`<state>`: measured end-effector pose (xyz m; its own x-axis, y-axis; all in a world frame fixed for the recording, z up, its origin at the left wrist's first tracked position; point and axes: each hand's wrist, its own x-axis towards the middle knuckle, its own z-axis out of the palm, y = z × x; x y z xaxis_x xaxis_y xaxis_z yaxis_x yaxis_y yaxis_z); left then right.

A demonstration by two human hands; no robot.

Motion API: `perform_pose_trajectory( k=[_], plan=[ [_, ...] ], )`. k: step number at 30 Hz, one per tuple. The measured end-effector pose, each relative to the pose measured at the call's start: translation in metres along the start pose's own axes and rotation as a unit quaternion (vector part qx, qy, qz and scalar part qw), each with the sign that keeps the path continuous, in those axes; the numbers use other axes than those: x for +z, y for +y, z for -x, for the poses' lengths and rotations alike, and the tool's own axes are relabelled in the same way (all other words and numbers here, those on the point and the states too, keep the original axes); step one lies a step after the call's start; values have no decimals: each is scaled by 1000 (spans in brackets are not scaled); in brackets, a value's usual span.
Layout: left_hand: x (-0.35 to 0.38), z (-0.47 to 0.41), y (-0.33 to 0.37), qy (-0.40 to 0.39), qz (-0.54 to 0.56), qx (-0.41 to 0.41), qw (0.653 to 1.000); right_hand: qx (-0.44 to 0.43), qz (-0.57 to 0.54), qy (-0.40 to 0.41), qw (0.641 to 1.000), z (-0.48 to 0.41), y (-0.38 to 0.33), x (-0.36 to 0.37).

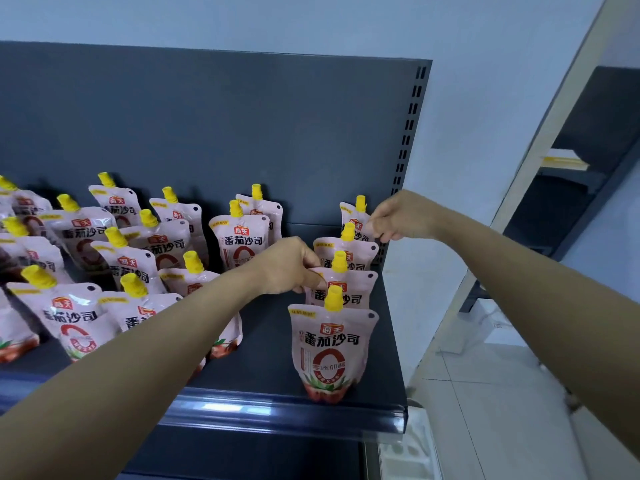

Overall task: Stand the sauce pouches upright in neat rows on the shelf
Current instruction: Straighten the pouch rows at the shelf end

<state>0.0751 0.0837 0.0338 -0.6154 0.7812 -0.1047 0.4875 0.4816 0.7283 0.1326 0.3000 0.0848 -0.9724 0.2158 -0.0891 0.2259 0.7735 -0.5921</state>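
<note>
Pink sauce pouches with yellow caps stand in rows on the dark shelf [263, 372]. At the right end one row runs front to back: the front pouch [332, 355], a second pouch [353, 289], a third pouch [360, 252] and a rear pouch [351, 213]. My left hand [287, 266] pinches the top left corner of the second pouch. My right hand [398, 216] pinches the right edge of the rear pouch. Two pouches [239, 237] stand in the middle, and several more [131, 265] fill the left side.
The shelf's dark back panel [207, 126] rises behind the pouches, with a slotted upright [408, 133] at its right end. A bare strip of shelf lies between the middle pouches and the right row. Right of the shelf are a white wall, a tiled floor [502, 393] and another dark rack [588, 188].
</note>
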Motion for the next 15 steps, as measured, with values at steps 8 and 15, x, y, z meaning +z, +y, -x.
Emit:
perform_pose_trajectory(
  k=[8, 15],
  plan=[
    [7, -5, -1, 78, -9, 7, 997, 11, 21, 118, 993, -16, 8, 2],
    [-27, -4, 6, -36, 53, -18, 998, 34, 87, 110, 990, -44, 10, 10]
  ],
)
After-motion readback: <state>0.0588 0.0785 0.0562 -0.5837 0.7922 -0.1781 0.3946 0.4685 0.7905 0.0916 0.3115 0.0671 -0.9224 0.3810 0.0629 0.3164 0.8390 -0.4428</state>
